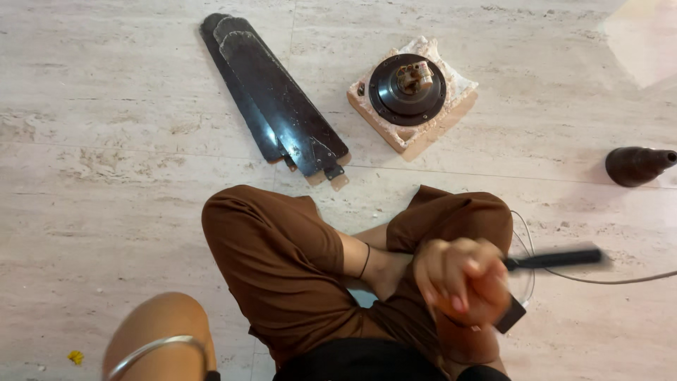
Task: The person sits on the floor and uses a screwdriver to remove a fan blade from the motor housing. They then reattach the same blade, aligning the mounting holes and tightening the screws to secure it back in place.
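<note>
While my right hand (pixel 462 282) is closed round a screwdriver (pixel 553 259) whose shaft points right, the motor (pixel 407 89) sits well ahead on the floor (pixel 106 141). I see only my left forearm (pixel 159 339), its hand out of view.

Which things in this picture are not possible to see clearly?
- Head view: the tool in the right hand is motion-blurred; its kind is unclear.
- Left hand: cut off by the bottom edge; only the forearm shows.
- Dark cone: cut by the right edge.
</note>
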